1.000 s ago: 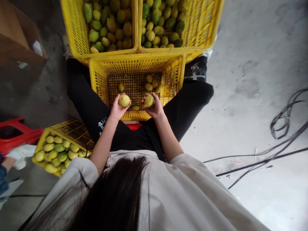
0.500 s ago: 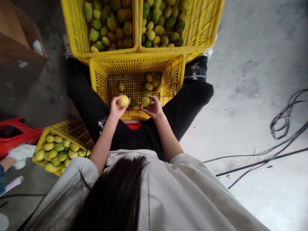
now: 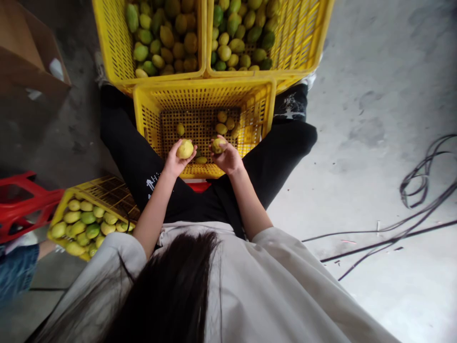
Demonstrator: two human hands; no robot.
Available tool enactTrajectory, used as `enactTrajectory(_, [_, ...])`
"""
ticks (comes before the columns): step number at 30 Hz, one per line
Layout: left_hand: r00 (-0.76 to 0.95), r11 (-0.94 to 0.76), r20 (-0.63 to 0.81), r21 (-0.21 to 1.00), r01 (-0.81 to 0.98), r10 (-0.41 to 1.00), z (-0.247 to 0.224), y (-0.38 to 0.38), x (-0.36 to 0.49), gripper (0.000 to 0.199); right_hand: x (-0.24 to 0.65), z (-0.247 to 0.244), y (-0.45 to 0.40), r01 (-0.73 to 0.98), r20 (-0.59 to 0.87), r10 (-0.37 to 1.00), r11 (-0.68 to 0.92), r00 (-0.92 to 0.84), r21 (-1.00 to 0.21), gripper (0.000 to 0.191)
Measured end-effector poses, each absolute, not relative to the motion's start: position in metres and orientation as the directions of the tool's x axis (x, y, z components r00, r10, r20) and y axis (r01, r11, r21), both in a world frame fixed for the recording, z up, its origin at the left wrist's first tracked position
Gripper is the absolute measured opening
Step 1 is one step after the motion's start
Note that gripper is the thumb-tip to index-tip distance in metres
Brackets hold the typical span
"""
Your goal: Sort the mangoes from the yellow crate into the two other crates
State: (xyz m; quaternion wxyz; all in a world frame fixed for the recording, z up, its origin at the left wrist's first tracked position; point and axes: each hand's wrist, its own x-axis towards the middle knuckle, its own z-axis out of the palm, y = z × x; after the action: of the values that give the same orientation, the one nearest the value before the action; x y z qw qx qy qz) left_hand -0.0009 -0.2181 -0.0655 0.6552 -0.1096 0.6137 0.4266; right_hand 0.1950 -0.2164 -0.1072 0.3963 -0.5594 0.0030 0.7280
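Observation:
My left hand (image 3: 174,162) is closed around a yellow lemon (image 3: 184,149), which rests on the fingers with its top side showing. In my right hand (image 3: 230,158) is a yellow-green lemon (image 3: 218,145), with the thumb across it. Both hands are held over the near half of a yellow plastic crate (image 3: 150,86) between my legs. On the crate's mesh floor lie a few lemons: a single one (image 3: 180,129) at the left, a small group (image 3: 221,128) at the right, and a greenish one (image 3: 201,160) by the near wall.
Beyond stand two yellow crates of green and yellow lemons, one left (image 3: 117,57) and one right (image 3: 300,52). Another filled crate (image 3: 89,193) sits by my left side, near a red stool (image 3: 28,200) and a person's denim clothing (image 3: 21,271). Black cables (image 3: 424,186) lie at right.
My right hand has risen slightly, and its lemon now shows a yellower side. The left hand's lemon has shifted slightly right. At lower left, more of the other person's denim has come into view.

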Motion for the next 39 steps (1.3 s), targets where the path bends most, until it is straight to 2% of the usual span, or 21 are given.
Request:
enactTrajectory(3, [-0.127,0.595,-0.891,0.392,-0.701,0.437,-0.071,-0.22,-0.001,0.03,0.195,-0.11,-0.215,-0.545,-0.847,0.531,-0.716,-0.021,-0.436,0.023])
enactTrajectory(7, [-0.143,0.563,-0.885,0.399,-0.723,0.444,-0.076,-0.222,-0.001,0.026,0.198,-0.119,-0.215,-0.59,-0.851,0.523,-0.7,-0.042,-0.402,0.019])
enactTrajectory(12, [-0.064,0.595,-0.922,0.298,-0.747,0.382,-0.077,-0.218,-0.002,0.017,0.206,-0.132,-0.213,-0.664,-0.809,0.549,-0.687,-0.21,-0.294,0.033])
enactTrajectory(15, [-0.053,0.591,-0.932,0.271,-0.76,0.359,-0.075,-0.215,-0.002,0.027,0.208,-0.135,-0.213,-0.674,-0.799,0.566,-0.672,-0.2,-0.307,0.038])
enactTrajectory(20, [-0.065,0.578,-0.932,0.275,-0.768,0.356,-0.072,-0.214,-0.002,0.045,0.203,-0.134,-0.213,-0.67,-0.807,0.569,-0.663,-0.161,-0.334,0.032])
enactTrajectory(26, [-0.035,0.618,-0.924,0.282,-0.734,0.381,-0.074,-0.217,-0.003,0.051,0.202,-0.133,-0.213,-0.617,-0.809,0.551,-0.714,-0.204,-0.331,0.04])
enactTrajectory(32, [-0.015,0.642,-0.932,0.261,-0.721,0.362,-0.07,-0.215,-0.005,0.058,0.204,-0.131,-0.217,-0.707,-0.825,0.538,-0.65,-0.172,-0.277,0.024])
enactTrajectory(35, [-0.021,0.629,-0.935,0.255,-0.734,0.354,-0.07,-0.215,-0.006,0.055,0.206,-0.132,-0.216,-0.689,-0.826,0.528,-0.675,-0.199,-0.266,0.026])
enactTrajectory(39, [-0.048,0.62,-0.931,0.278,-0.733,0.361,-0.075,-0.217,-0.004,0.04,0.206,-0.134,-0.213,-0.64,-0.8,0.566,-0.694,-0.201,-0.331,0.039])
